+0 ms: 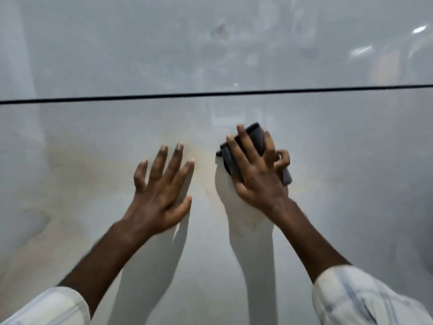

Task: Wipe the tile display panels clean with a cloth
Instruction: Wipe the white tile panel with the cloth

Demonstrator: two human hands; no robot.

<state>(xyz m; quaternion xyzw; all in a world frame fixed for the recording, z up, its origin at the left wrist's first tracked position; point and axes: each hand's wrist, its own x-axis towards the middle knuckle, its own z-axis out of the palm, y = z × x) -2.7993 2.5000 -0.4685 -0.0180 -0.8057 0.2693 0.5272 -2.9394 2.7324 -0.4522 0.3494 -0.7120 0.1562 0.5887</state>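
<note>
A glossy pale grey tile panel point(93, 146) with faint tan veining fills the lower part of the view. My right hand point(255, 170) presses a folded dark grey cloth point(255, 137) flat against this panel, fingers spread over it and the little finger curled round its right edge. My left hand point(161, 186) lies to the left of the cloth with fingers spread and straight, resting against the same panel and holding nothing. Most of the cloth is hidden under my right hand.
A thin dark joint line point(210, 93) runs across the view and separates the lower panel from an upper tile panel point(164, 43). Ceiling lights are reflected point(419, 29) at the upper right. Smudges point(220, 31) show on the upper panel.
</note>
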